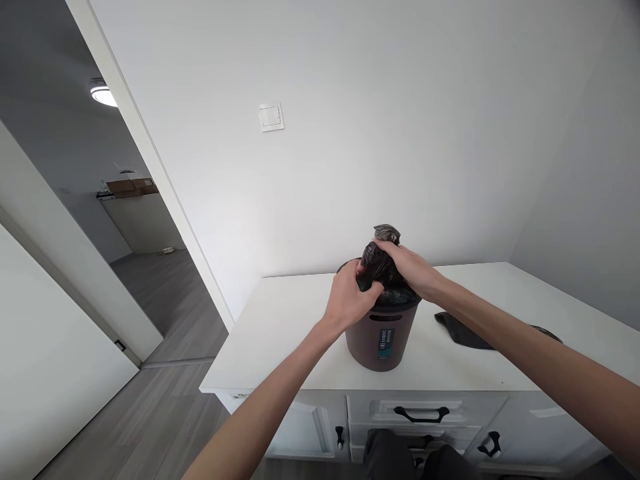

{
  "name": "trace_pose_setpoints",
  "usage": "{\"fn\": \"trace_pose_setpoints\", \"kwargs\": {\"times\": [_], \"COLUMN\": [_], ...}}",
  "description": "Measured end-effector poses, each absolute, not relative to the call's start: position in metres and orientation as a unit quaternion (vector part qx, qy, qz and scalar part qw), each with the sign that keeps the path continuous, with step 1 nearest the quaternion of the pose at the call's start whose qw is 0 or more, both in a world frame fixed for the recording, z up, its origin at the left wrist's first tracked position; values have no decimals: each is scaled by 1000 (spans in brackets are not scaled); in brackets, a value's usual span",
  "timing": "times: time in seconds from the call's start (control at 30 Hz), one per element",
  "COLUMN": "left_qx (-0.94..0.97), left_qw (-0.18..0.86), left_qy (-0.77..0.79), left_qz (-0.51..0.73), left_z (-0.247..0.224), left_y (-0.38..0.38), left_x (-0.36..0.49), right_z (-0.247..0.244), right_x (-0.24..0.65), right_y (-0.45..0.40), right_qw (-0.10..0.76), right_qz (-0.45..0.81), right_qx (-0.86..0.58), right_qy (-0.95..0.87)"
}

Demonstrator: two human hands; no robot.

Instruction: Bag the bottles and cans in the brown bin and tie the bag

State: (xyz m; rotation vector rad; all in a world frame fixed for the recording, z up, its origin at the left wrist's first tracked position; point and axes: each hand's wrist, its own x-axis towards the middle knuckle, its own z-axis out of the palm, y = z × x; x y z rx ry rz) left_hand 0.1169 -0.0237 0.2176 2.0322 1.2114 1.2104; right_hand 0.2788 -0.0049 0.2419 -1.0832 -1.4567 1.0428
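Observation:
A brown trash can (361, 343) with a dark label stands upright on the white cabinet top. Out of its mouth rises a bunched black garbage bag (379, 265). My left hand (347, 298) is curled round the lower left of the bunch, just above the rim. Higher up, my right hand (407, 267) grips the bag's gathered neck, and the loose end sticks up beyond the fingers. The inside of the can is hidden by the bag and my hands.
Another piece of black plastic (463, 333) lies right of the can, partly behind my right forearm. The cabinet (300, 373) has black-handled drawers and stands against a wall with a light switch (271, 117). An open doorway (195, 320) is at left.

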Motion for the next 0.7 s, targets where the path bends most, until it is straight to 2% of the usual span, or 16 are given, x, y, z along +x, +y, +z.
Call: {"fn": "trace_pose_setpoints", "kwargs": {"times": [0.1, 0.2, 0.53, 0.63, 0.7], "left_qx": [780, 807, 706, 678, 676], "left_qw": [189, 203, 467, 498, 499], "left_qy": [430, 406, 383, 383, 372], "left_qz": [413, 377, 369, 383, 394], "left_z": [221, 226, 237, 239, 240], "left_y": [-19, -11, 0, -1, -2], "left_x": [120, 119, 122, 123, 124], "right_z": [251, 257, 259, 256, 252], "right_x": [287, 298, 340, 346, 347], "right_y": [-14, -19, -23, -22, -21], "right_qw": [464, 439, 329, 319, 342], "right_qz": [494, 504, 374, 328, 302], "right_qx": [-431, -413, -371, -352, -352], "right_qy": [-596, -619, -784, -817, -817]}}
